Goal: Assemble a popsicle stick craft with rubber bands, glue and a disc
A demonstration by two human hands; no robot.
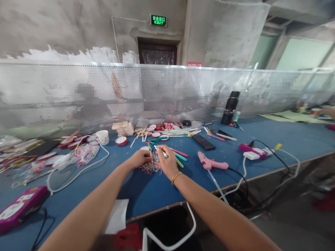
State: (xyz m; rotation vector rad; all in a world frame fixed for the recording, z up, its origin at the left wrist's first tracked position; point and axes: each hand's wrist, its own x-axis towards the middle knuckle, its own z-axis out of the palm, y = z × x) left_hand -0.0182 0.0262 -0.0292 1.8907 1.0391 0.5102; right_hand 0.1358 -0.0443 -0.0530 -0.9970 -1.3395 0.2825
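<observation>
My left hand [141,158] is closed on a wooden craft stick [150,147], held upright, with green and red colour on its upper part. In my right hand [169,162] is a white marker pen [165,154] with a green end, pinched between the fingers and slanting toward the stick. Whether its tip touches the stick I cannot tell. Below both hands lies a tangle of small coloured bands or threads [151,169]. Pink [181,153], teal [180,155] and green [179,162] markers lie beside my right hand.
Right of my hands are a pink glue gun [213,164], a black phone [203,142] and a purple power strip [253,150]. Craft sticks [141,133], red-rimmed caps [121,140] and a paper cup [102,137] lie behind. A perforated metal screen [162,94] borders the table; cables trail rightward.
</observation>
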